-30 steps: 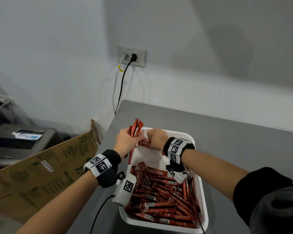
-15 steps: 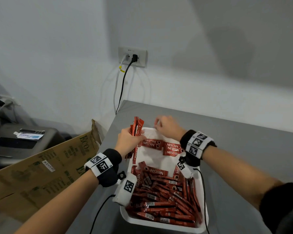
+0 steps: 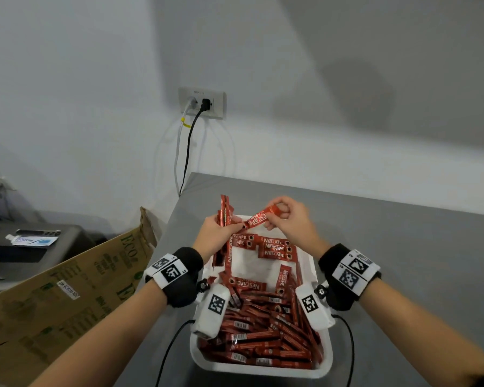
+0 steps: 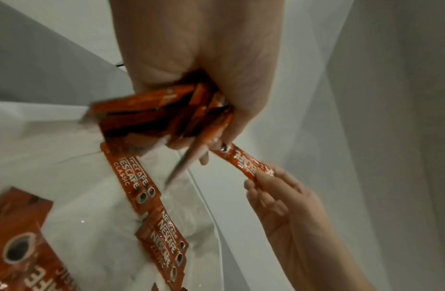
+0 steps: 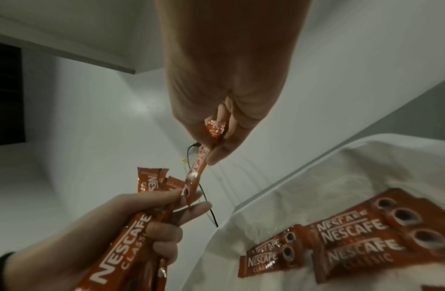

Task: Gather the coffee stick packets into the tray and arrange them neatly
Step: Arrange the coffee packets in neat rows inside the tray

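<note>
Red foil stick packet pinched at its far end by the right hand fingers; its near end sits against the left hand thumb side, so it reads as a one-at-a-time pull from the stock, or a hand-in, can't tell which. Left fingers are clenched round an upright bundle of packets, ends fanned slightly, held vertical above the tray's far left corner, probably to keep them squared and facing one way while the right hand places. Below the hands, the far end of the white tray has a short row of packets laid flat, label up, side by side and touching: that looks like the neat section started. Bare tray floor between that row and the loose pile filling the near half, packets crossed at all angles. Tray sits on the grey desk near its left edge. My read: sorting is early, most stock unaligned. Risk: slick foil slipping out of the bundle.
</note>
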A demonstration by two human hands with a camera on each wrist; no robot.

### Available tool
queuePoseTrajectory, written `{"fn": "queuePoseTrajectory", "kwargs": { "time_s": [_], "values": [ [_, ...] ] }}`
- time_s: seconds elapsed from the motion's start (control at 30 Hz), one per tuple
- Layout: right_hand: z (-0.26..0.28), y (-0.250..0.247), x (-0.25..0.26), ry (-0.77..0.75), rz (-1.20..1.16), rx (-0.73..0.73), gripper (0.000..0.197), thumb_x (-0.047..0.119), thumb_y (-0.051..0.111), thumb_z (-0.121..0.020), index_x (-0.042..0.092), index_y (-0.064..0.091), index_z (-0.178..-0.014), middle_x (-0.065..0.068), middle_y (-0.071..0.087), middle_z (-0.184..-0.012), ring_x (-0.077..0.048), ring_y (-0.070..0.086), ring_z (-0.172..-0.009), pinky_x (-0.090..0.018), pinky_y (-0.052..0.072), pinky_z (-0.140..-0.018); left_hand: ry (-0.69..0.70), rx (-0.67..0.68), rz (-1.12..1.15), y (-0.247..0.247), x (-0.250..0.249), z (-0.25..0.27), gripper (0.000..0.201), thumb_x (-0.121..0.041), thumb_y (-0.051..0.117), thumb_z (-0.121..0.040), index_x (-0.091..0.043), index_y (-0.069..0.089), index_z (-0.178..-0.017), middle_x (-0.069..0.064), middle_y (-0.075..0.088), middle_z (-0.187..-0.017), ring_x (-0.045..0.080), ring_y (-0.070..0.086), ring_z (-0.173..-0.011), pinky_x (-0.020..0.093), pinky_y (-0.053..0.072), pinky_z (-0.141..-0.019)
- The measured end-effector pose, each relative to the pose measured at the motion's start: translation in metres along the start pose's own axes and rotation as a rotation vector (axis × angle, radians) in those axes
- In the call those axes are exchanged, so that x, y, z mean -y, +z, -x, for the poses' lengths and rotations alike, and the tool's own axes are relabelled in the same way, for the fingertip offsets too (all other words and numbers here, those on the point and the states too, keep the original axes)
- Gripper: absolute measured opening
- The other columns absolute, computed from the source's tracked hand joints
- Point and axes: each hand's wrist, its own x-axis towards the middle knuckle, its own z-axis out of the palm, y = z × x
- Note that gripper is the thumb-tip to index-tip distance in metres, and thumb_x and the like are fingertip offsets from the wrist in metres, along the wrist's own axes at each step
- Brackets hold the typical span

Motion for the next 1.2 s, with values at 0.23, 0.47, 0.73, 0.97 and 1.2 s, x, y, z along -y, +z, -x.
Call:
{"fn": "queuePoseTrajectory", "kwargs": {
  "time_s": [0.23,0.47,0.73,0.97,1.2],
  "values": [
    [0.014,-0.004,-0.004,0.019,0.099,0.045,0.016,0.008,0.068,-0.084,0.018,0.057,-0.086,-0.001,0.068,-0.064,-0.008,0.067,-0.056,-0.022,0.056,-0.061,-0.017,-0.055,-0.031,-0.005,0.001,0.003,0.009,-0.015,0.070,-0.082,-0.011,0.063,-0.078,0.005,0.071,-0.078,0.018,0.068,-0.073,0.035,0.055,-0.079],
    [0.011,-0.003,-0.016,0.073,0.070,0.010,0.018,0.018,0.072,-0.082,0.013,0.061,-0.096,-0.002,0.070,-0.083,-0.008,0.066,-0.060,-0.027,0.058,-0.066,-0.087,-0.122,0.055,-0.006,0.006,0.003,0.006,-0.013,0.068,-0.083,-0.009,0.063,-0.080,0.003,0.071,-0.072,0.019,0.067,-0.072,0.032,0.056,-0.076],
    [0.005,0.035,-0.006,-0.056,-0.133,-0.092,0.008,0.009,0.067,-0.086,0.003,0.068,-0.091,-0.009,0.069,-0.076,-0.019,0.067,-0.069,-0.031,0.058,-0.072,0.008,-0.091,0.068,0.012,0.000,0.005,0.007,-0.011,0.068,-0.082,-0.006,0.068,-0.088,0.010,0.072,-0.080,0.023,0.068,-0.084,0.034,0.053,-0.082],
    [-0.024,0.023,-0.011,-0.028,0.498,0.212,0.014,0.012,0.064,-0.089,0.004,0.072,-0.096,-0.008,0.072,-0.088,-0.015,0.063,-0.074,-0.020,0.050,-0.072,0.032,-0.319,-0.181,-0.010,0.001,-0.001,0.015,-0.008,0.068,-0.082,-0.017,0.058,-0.075,0.000,0.061,-0.071,0.017,0.060,-0.068,0.019,0.050,-0.059],
    [-0.038,0.045,-0.017,-0.111,1.110,0.557,0.018,0.010,0.058,-0.087,0.012,0.071,-0.100,-0.006,0.068,-0.103,-0.025,0.063,-0.094,-0.032,0.050,-0.078,0.078,-0.306,-0.393,-0.021,0.004,-0.005,0.012,-0.009,0.064,-0.084,-0.015,0.058,-0.075,-0.002,0.058,-0.067,0.014,0.057,-0.065,0.024,0.049,-0.064]
  ]
}}
